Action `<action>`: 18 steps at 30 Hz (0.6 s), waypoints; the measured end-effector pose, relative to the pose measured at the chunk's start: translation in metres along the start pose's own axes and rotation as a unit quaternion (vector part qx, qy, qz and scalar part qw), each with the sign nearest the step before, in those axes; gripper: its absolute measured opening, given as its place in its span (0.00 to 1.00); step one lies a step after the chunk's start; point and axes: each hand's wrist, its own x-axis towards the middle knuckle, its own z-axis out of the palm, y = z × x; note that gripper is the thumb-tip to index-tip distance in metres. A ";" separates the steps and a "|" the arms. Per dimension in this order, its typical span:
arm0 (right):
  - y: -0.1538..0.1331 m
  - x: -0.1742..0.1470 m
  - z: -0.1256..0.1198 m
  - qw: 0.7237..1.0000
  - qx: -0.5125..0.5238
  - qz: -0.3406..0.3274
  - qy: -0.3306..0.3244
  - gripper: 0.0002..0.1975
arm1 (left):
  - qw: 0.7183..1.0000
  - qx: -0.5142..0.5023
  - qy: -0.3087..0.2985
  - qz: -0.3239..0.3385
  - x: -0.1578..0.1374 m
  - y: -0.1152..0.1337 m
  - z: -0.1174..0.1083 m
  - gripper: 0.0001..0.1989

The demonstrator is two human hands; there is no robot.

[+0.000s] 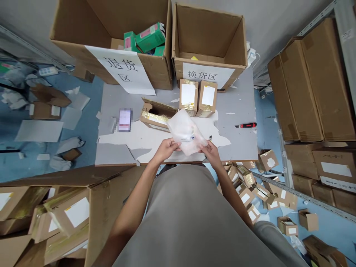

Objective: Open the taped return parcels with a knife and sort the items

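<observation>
A whitish, see-through wrapping sheet, perhaps foam or a plastic bag, is stretched between my hands over the front of the table. My left hand pinches its left lower edge, while my right hand grips the right corner. Something small with a blue mark shows through the wrap; its kind is unclear. Just behind and left of it lies an opened cardboard box with its flap up. Two taped cartons with white labels, a left carton and a right carton, stand side by side behind the wrap.
A large left bin box holds green boxes; a second bin box stands beside it. A red-black utility knife and a phone lie on the table. Cartons crowd the floor, the shelf and a big box at left.
</observation>
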 end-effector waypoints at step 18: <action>0.005 0.007 0.037 0.999 0.018 0.000 -0.045 0.43 | 0.990 -0.045 0.125 0.045 -0.031 0.014 -0.021 0.33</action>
